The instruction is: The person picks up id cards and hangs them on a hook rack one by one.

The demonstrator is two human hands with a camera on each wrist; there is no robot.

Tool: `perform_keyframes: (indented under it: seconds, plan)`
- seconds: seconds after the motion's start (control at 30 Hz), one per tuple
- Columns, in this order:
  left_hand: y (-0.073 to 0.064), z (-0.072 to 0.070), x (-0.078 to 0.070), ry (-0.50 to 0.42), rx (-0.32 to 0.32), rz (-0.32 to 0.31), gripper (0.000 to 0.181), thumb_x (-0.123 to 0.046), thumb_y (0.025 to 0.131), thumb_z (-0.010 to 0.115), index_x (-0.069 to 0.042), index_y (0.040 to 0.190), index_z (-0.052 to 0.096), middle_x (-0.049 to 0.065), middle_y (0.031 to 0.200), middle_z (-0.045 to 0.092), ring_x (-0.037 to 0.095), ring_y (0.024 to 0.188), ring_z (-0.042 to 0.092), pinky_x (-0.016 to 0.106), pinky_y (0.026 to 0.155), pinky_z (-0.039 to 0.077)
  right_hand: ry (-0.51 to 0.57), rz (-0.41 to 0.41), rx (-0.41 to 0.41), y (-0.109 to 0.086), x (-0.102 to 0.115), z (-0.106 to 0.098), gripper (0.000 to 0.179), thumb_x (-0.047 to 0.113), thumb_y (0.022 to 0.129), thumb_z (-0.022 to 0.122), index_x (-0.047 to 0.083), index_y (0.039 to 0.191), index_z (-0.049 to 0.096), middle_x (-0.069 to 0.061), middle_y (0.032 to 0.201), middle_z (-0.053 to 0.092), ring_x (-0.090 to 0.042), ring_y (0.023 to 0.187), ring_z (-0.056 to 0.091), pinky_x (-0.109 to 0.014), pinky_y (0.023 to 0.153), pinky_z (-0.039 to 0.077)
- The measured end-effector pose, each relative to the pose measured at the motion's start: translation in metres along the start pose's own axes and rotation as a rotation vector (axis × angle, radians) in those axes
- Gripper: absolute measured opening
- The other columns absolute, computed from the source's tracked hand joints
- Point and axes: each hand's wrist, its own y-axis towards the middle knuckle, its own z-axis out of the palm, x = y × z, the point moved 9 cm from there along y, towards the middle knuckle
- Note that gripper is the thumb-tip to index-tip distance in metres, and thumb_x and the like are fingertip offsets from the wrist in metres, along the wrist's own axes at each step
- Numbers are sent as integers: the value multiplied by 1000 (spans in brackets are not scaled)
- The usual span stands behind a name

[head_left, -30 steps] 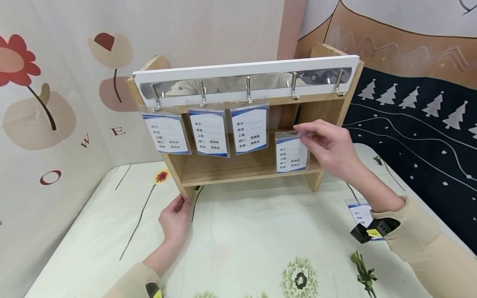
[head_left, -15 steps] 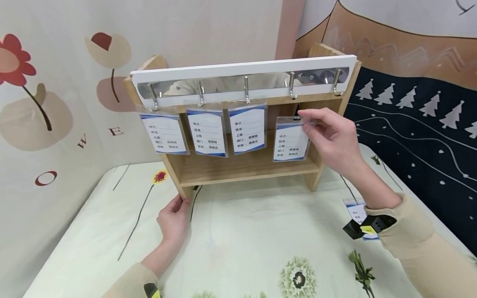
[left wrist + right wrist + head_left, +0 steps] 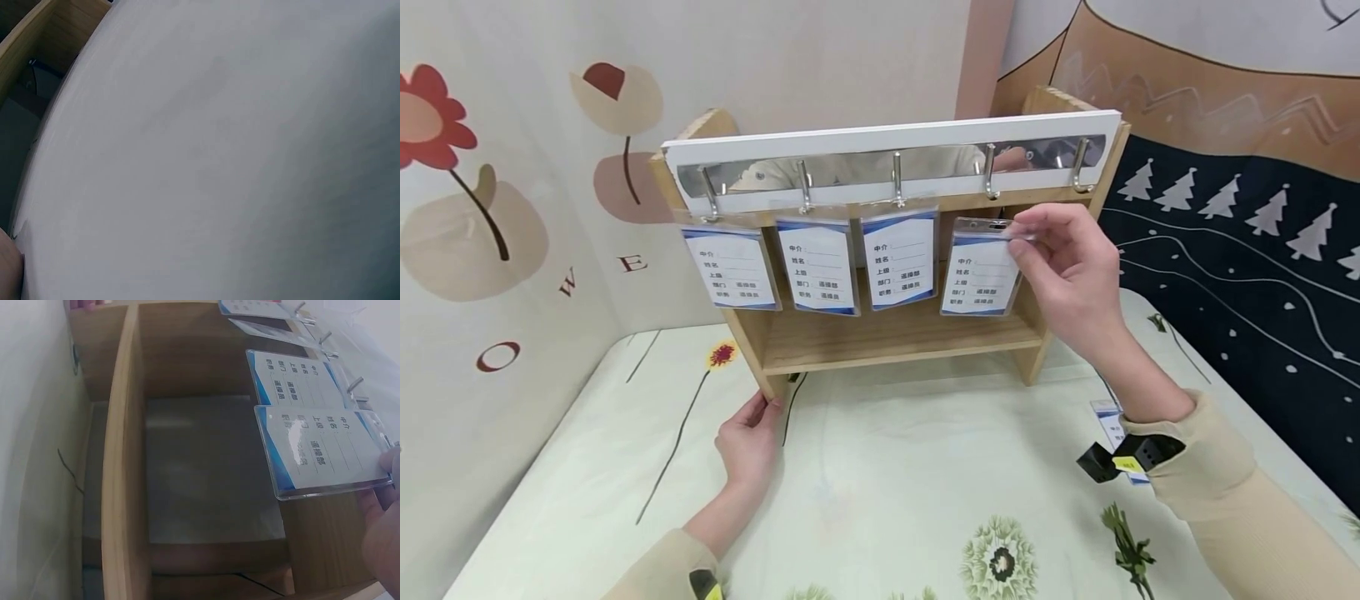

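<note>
My right hand [image 3: 1071, 271] pinches a clear-sleeved ID badge [image 3: 977, 275] by its upper right corner. The badge's slotted top edge is just below the fourth hook [image 3: 990, 171], and its printed face points toward me. In the right wrist view that same badge [image 3: 312, 450] overlaps the hanging one beside it. Three similar badges [image 3: 898, 258] hang from the left three hooks of a wooden shelf rack [image 3: 902, 333]. At the rack's lower left leg, my left hand [image 3: 748, 442] grips the foot between thumb and fingers. Only a sliver of that hand shows in the left wrist view.
The fifth hook [image 3: 1081, 167] at the right end is bare. Another badge [image 3: 1108, 421] lies on the patterned tablecloth [image 3: 880, 467], partly hidden by the right wrist camera [image 3: 1131, 458]. Printed curtains stand behind the rack.
My right hand has raised the badge from near the lower shelf board up to just under the fourth hook. The left hand has stayed at the rack's leg.
</note>
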Motion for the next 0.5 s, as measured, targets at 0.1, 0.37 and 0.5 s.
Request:
perform_keyframes:
  seconds: [0.1, 0.37, 0.5]
  plan:
    - [0, -1, 0, -1, -4, -1, 39, -14, 101, 63, 1, 137, 62, 20, 126, 67, 31, 118, 66, 1, 75, 45, 18, 1, -30, -2, 2, 1, 24, -21, 91, 61, -15, 114, 57, 4, 110, 67, -15, 98, 66, -22, 89, 55]
    - [0, -1, -1, -3, -3, 9, 39, -15, 101, 64, 1, 137, 62, 19, 126, 68, 31, 117, 66, 0, 73, 44, 33, -17, -86, 0, 11, 0, 22, -24, 89, 61, -15, 109, 62, 2, 106, 68, -15, 96, 65, -22, 88, 54]
    - [-1, 0, 0, -7, 1, 2, 39, -15, 101, 63, 1, 137, 62, 19, 126, 67, 31, 117, 66, 0, 73, 45, 15, -23, -100, 6, 13, -1, 21, -22, 91, 61, -14, 109, 64, 0, 108, 69, -16, 97, 64, -22, 89, 54]
